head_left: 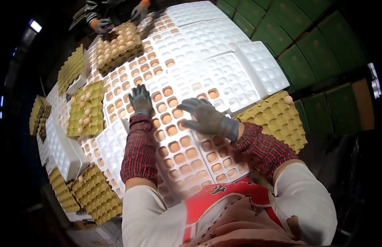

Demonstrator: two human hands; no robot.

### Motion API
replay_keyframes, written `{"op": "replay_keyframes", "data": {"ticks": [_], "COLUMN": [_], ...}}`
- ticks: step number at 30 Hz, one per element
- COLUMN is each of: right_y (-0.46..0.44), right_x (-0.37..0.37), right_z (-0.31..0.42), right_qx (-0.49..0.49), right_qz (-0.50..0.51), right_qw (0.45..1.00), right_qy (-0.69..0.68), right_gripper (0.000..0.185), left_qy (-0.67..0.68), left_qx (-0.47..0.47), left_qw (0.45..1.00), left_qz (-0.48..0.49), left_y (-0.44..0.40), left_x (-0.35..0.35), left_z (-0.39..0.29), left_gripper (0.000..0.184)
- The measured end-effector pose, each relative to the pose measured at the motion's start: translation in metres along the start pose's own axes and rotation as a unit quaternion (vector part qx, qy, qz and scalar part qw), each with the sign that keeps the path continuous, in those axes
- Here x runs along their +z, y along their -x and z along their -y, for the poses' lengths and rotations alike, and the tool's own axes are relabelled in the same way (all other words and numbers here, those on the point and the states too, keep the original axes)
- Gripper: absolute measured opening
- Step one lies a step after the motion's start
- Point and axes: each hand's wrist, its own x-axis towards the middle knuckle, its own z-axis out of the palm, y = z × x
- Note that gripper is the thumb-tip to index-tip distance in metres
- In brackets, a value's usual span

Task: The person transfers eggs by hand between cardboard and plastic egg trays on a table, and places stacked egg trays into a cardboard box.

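Note:
My left hand (140, 100), in a grey glove, lies palm down over the white foam egg trays with its fingers spread. Its forearm crosses a row of filled cells. To the right, my right hand (207, 116), also gloved, hovers over or rests on the trays; its fingers reach left with the thumb apart, and no egg shows in them. Between the hands are brown eggs (171, 101) sitting singly in the cells of a foam tray (177, 137). Another egg (213, 94) sits just above my right hand. Whether the right fingertips touch an egg, I cannot tell.
Unfilled white foam trays (217, 78) spread to the upper right. Yellow pulp trays lie at right (277, 119) and left (92, 103), some with eggs. Across the table, a co-worker's gloved hands (102, 26) are by a stacked egg tray (119, 45). Green boxes (298, 61) line the right.

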Motion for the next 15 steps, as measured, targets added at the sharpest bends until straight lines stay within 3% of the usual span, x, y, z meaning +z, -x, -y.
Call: {"op": "replay_keyframes", "data": {"ticks": [2,4,5,6,8,9,10,12,15], "right_y": [0.074,0.144,0.182,0.212,0.279,0.308,0.331,0.344,0.329], "right_x": [-0.038,-0.072,-0.086,-0.109,-0.138,-0.145,-0.154,-0.179,-0.188], "right_z": [-0.003,-0.023,-0.056,-0.069,-0.119,-0.144,-0.163,-0.169,-0.115], "right_qx": [0.003,0.118,0.138,0.225,0.372,0.461,0.51,0.5,0.446], "right_qz": [-0.066,-0.183,-0.199,-0.266,-0.309,-0.279,-0.241,-0.138,-0.262], "right_qw": [0.998,0.972,0.95,0.917,0.811,0.763,0.762,0.854,0.833], "right_qy": [0.019,0.088,0.197,0.191,0.33,0.357,0.319,0.032,0.199], "right_gripper": [0.048,0.042,0.042,0.04,0.051,0.06,0.065,0.061,0.045], "left_qy": [-0.013,-0.017,-0.006,-0.034,0.109,0.205,0.308,0.456,0.531], "left_qx": [-0.013,-0.003,-0.035,-0.051,-0.043,0.026,0.053,0.106,0.219], "left_qw": [0.999,0.998,0.996,0.988,0.991,0.978,0.95,0.879,0.807], "left_qz": [0.041,0.058,0.081,0.141,0.06,0.016,0.029,0.089,0.141], "left_y": [0.0,0.0,-0.002,-0.015,-0.029,-0.034,-0.035,-0.021,0.013], "left_x": [0.011,0.014,-0.005,-0.02,-0.018,-0.023,-0.049,-0.092,-0.157], "left_z": [0.006,0.006,-0.009,-0.02,-0.05,-0.078,-0.128,-0.225,-0.348], "left_gripper": [0.049,0.051,0.053,0.057,0.059,0.056,0.055,0.062,0.073]}}
